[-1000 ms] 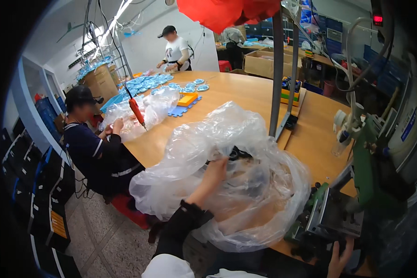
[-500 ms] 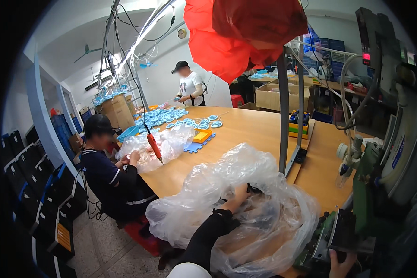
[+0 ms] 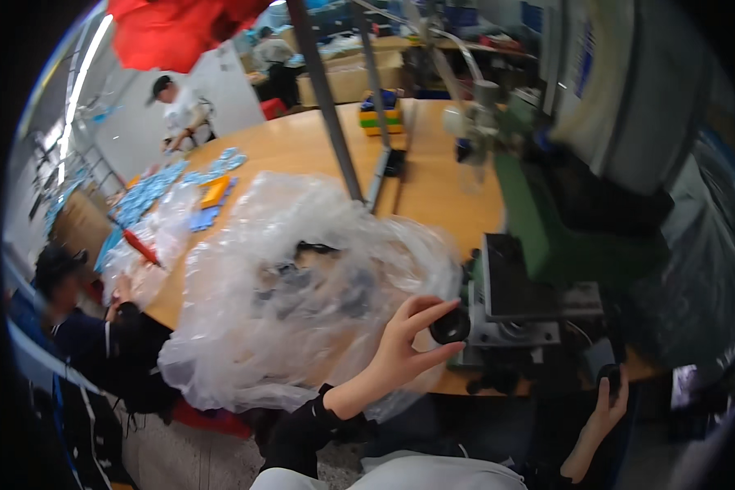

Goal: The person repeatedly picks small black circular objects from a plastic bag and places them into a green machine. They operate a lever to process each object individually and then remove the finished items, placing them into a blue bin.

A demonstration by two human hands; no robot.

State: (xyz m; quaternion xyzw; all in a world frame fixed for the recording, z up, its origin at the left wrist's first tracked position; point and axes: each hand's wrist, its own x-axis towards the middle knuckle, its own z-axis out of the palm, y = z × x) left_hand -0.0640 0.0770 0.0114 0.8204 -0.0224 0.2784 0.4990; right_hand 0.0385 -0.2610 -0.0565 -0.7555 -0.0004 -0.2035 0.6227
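Note:
My left hand (image 3: 404, 347) grips a black round part (image 3: 450, 325) between thumb and fingers, beside the green machine (image 3: 539, 220) and its metal base plate (image 3: 514, 331). Lower right, my right hand (image 3: 604, 416) has its fingers around a small dark piece (image 3: 609, 375), smeared by motion so its kind is unclear. To the left of my left hand a large clear plastic bag (image 3: 220, 327) spreads over the table, with dark pieces (image 3: 314, 286) showing inside it.
The wooden table (image 3: 302, 140) carries blue pieces (image 3: 151, 192), an orange tray (image 3: 215, 191) and stacked yellow bins (image 3: 381, 121). A metal post (image 3: 327, 98) stands beyond the bag. A seated co-worker (image 3: 82, 327) is at left; a standing person (image 3: 184, 114) is farther back.
My view has swung right and down. My left hand has come out of the plastic bag to the machine with a black round part. My right hand has moved away from the machine's base.

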